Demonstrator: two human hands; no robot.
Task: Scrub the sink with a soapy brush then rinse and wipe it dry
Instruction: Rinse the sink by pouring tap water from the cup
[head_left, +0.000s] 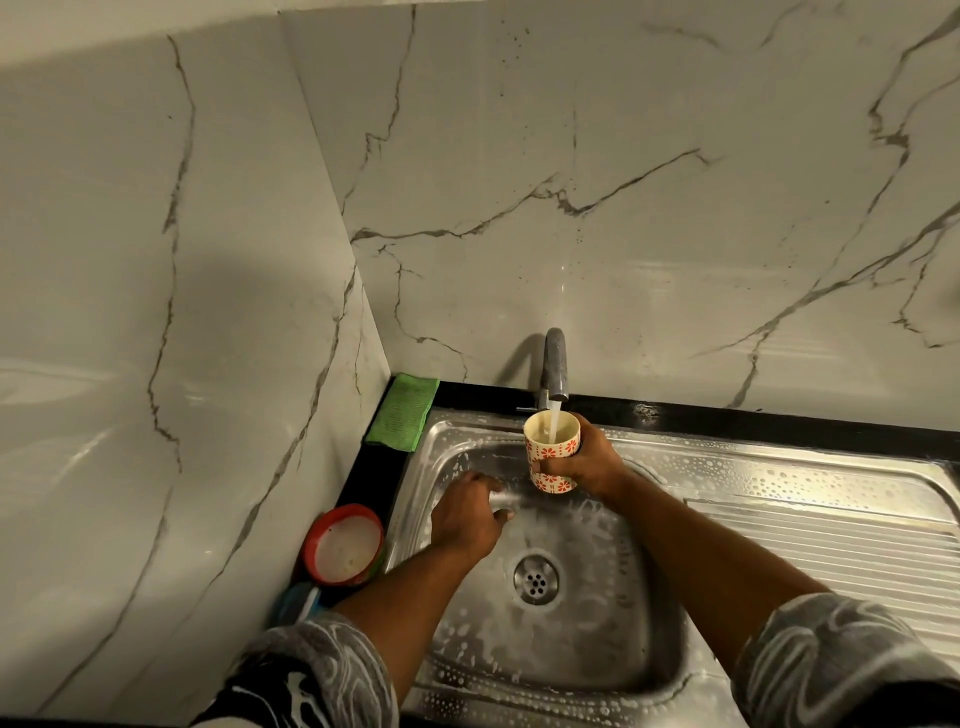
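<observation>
Rinsing stage, to judge by the suds. Gripped in the right hand (582, 465), fingers and thumb curled round its side: a cream cylindrical cup with red-orange flowers (551, 457). Held upright, long axis vertical, mouth pointing up, straight under the spout of the grey metal tap (555, 364) just beyond the knuckles, plainly to catch the running water (555, 423), probably for pouring over the soapy walls. Poised above the back of the stainless steel sink (587, 613), over the basin rather than the ribbed drainer.

To the left of that hand and lower, the left hand (467, 514): fingers straight and spread, holding nothing, laid against the basin's far-left wall, probably to rub foam loose.

Beyond the left fingertips, a folded green cloth (402, 418) in the counter corner, likely parked there dry for the wipe. Beside the left wrist, a red-rimmed bowl of whitish liquid (345, 545). Nearer the elbow, something blue (298, 605), partly hidden.
</observation>
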